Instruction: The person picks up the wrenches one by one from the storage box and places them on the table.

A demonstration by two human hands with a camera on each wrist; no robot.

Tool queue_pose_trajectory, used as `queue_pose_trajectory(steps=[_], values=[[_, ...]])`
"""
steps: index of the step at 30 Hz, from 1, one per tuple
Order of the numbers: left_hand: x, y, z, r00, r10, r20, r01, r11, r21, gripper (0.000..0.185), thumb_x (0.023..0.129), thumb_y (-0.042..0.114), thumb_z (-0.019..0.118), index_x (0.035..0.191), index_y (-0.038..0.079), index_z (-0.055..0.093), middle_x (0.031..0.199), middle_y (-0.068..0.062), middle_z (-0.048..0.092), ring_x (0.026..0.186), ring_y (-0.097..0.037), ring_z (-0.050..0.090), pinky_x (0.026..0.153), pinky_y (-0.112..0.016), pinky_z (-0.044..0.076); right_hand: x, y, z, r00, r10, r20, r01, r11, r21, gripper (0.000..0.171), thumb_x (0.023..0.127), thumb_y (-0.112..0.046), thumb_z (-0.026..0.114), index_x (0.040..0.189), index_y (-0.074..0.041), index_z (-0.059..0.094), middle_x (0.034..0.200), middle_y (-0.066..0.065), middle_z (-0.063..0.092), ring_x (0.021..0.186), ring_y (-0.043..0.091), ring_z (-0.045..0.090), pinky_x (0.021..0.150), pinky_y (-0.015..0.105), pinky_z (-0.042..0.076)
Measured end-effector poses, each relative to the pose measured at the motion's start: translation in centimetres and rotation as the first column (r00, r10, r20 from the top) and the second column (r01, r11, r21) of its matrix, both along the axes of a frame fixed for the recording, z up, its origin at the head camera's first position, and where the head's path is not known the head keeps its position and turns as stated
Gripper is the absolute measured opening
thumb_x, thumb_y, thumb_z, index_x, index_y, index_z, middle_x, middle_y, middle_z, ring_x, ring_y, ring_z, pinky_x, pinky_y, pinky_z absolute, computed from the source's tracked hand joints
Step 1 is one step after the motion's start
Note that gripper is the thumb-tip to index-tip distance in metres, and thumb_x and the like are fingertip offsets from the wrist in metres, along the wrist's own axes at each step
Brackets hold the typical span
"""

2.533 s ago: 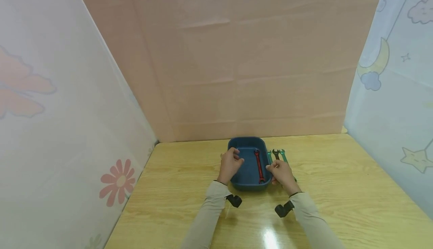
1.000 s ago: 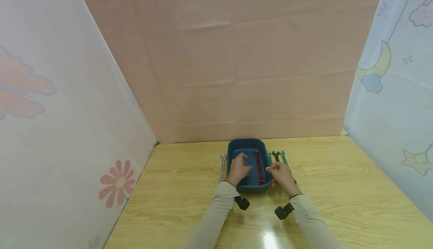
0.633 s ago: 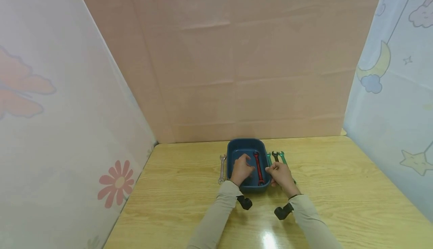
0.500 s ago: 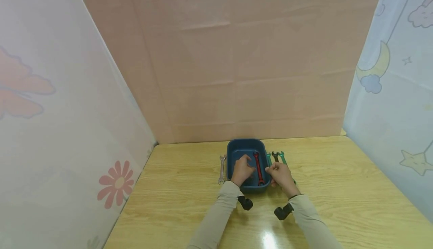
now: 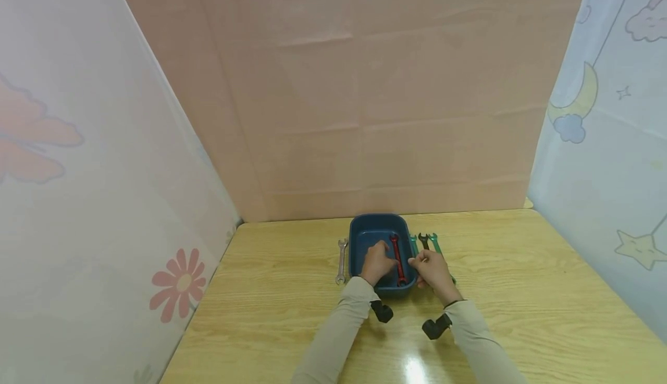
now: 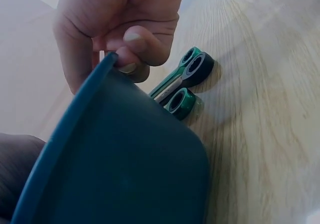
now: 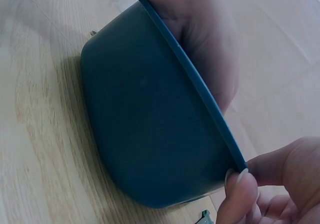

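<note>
A red wrench (image 5: pixel 399 265) lies lengthwise inside the dark blue bin (image 5: pixel 372 222), toward its right wall. Over the inside of the bin is my left hand (image 5: pixel 377 263), fingers bent and thumb apart from them, the thumb tip right at the wrench. In the right wrist view the bin wall hides those fingertips. My right hand (image 5: pixel 433 268) pinches the bin's right rim between thumb and fingers; the left wrist view shows this hand (image 6: pixel 125 38) at the rim up close.
Right of the bin, partly under my right hand, lie a green wrench (image 5: pixel 414 242), a black wrench (image 5: pixel 424 239) and another green wrench (image 5: pixel 435 241). A silver wrench (image 5: pixel 341 260) lies left of the bin on the wooden table (image 5: pixel 281 291). A pinkish backdrop (image 5: pixel 312 141) stands behind.
My left hand has moved right from the bin's left rim to over the red wrench, uncovering the silver wrench. My right hand has stayed on the rim.
</note>
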State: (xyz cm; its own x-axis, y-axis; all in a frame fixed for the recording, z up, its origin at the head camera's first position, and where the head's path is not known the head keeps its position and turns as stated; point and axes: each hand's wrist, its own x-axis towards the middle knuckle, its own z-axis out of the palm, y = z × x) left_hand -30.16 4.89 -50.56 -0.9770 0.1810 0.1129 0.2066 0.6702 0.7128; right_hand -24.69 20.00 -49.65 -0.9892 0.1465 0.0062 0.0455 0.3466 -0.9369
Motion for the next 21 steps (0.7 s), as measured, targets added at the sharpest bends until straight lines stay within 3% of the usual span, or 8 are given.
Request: queue_pose_trajectory(steps=[6,10,13,21], values=[[-0.2,0.6,-0.1,1.000,-0.007,-0.014,0.006,0.999,-0.038,0.033,0.077,0.016,0.084,0.099,-0.001,0.065,0.077,-0.007,0.064,0.068,-0.022,0.062,0.058,-0.033,0.049,0.2,0.0,-0.2,1.000,0.000,-0.006,0.000,1.000,-0.006,0.018,0.095,-0.007,0.064,0.080,0.001,0.057,0.061,0.009,0.053,0.043,0.013,0.053,0.043,0.030,0.050],[-0.4,1.1,-0.3,0.999,-0.013,-0.038,0.011,0.998,-0.069,0.023,0.077,0.015,0.082,0.078,0.003,0.062,0.063,0.000,0.055,0.056,-0.016,0.052,0.049,-0.029,0.040,0.3,-0.1,-0.2,1.000,0.003,0.002,-0.003,1.000,0.003,0.018,0.095,-0.007,0.064,0.080,0.001,0.058,0.064,0.011,0.056,0.043,0.014,0.053,0.044,0.031,0.050],[-0.5,1.4,-0.3,0.999,-0.013,-0.047,0.009,0.997,-0.073,0.027,0.077,0.013,0.082,0.068,0.009,0.057,0.057,0.003,0.051,0.051,-0.013,0.048,0.046,-0.027,0.036,0.2,0.0,-0.1,1.000,0.003,0.001,-0.003,1.000,0.018,0.019,0.095,-0.009,0.064,0.079,0.000,0.057,0.064,0.011,0.056,0.044,0.014,0.053,0.045,0.031,0.051],[-0.2,1.8,-0.4,0.997,0.000,-0.079,-0.012,0.989,-0.146,0.024,0.078,0.017,0.081,0.085,0.005,0.061,0.067,-0.003,0.058,0.060,-0.018,0.058,0.053,-0.030,0.046,0.1,0.0,0.1,1.000,0.003,0.022,-0.004,1.000,0.016,0.020,0.096,-0.009,0.063,0.079,-0.001,0.056,0.061,0.009,0.054,0.044,0.013,0.053,0.045,0.030,0.050]])
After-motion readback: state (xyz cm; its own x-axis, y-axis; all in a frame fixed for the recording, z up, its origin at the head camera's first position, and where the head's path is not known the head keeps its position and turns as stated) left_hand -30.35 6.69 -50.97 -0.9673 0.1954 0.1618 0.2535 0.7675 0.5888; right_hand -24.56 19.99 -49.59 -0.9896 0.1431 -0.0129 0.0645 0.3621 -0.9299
